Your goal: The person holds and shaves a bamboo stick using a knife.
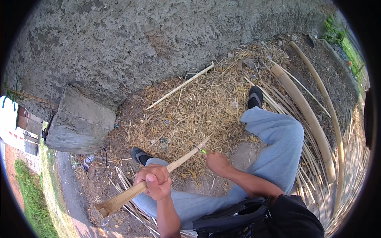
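Note:
My left hand [154, 181] is closed round a long split bamboo strip [180, 161], which slants from the lower left up to a thin tip near the middle of the view. Its wide end sticks out past my fist, over the ground beside my left leg. My right hand [217, 163] is wrapped round a small knife with a bright green handle [203, 151]. The blade, only partly visible, lies against the strip near its narrow end. Most of the knife handle is hidden in my fingers.
Curled shavings [198, 111] cover the ground between my feet. A rough wall [158, 43] rises ahead, with a concrete block [83, 121] at left. A pale stick [180, 86] lies near the wall. Thick bamboo poles [305, 115] and several thin strips lie along my right.

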Available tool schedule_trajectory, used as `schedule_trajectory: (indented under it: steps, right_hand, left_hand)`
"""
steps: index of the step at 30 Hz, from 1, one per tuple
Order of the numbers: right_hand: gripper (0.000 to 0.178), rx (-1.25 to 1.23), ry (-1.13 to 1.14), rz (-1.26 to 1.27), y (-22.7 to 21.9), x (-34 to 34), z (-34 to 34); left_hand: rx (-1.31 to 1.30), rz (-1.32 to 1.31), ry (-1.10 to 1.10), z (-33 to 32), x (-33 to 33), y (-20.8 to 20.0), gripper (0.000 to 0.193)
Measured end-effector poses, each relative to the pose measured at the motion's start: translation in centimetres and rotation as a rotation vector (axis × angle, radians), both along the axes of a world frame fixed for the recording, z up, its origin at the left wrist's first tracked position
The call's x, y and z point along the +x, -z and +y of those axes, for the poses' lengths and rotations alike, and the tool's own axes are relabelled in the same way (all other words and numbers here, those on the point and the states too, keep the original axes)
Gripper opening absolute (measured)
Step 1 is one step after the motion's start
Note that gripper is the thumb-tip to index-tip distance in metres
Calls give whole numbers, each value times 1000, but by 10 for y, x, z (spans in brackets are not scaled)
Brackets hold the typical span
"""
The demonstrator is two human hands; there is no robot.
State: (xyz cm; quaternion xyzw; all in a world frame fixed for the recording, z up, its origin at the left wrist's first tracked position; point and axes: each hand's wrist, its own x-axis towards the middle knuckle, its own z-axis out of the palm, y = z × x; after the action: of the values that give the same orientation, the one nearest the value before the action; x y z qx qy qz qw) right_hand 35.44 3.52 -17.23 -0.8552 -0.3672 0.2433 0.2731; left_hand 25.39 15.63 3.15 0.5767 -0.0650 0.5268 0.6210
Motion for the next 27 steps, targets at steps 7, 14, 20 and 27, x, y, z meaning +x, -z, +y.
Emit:
schedule_trajectory:
  steps: [7,14,20,27]
  right_hand:
    - [30,30,-47,-24,-30,-6,-3]
    - [30,41,-9,-38,-17,-11,-9]
    - [30,53,-34,30,-38,-19,-13]
    - [27,32,-101,-17,-64,-23,0]
  left_hand:
    - [-141,-25,-6,7,-11,6,28]
    - [-4,-4,0,-2,-4,0,35]
    - [-98,-44,14,3,-11,5,32]
    - [-123,9,-86,15,-15,8,34]
